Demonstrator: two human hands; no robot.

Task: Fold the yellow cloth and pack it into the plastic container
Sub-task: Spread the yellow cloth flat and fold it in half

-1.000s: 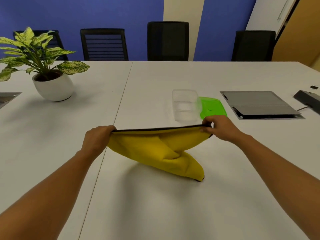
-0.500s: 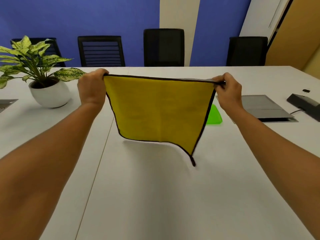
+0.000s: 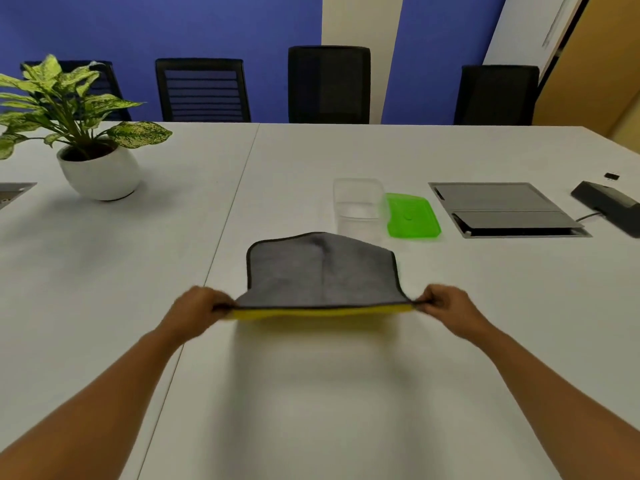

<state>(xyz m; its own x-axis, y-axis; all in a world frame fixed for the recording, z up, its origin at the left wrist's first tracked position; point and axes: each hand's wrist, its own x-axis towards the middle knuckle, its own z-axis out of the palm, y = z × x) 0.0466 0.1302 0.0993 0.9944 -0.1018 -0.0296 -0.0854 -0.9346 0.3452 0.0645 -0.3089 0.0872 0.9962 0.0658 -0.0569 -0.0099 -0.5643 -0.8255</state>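
Note:
The yellow cloth stretches out nearly flat above the white table, its grey reverse side facing up and a thin yellow strip showing along the near edge. My left hand pinches its near left corner and my right hand pinches its near right corner. The far edge billows toward the clear plastic container, which stands open just beyond the cloth. A green lid lies flat beside the container on its right.
A potted plant in a white pot stands at the far left. A grey floor-box panel is set in the table at the right, with a black device and cable beyond it. Black chairs line the far edge.
The cloth hung upright at chest height with its yellow face toward me; both hands have swung it down and forward, so it now floats nearly flat with the grey side up.

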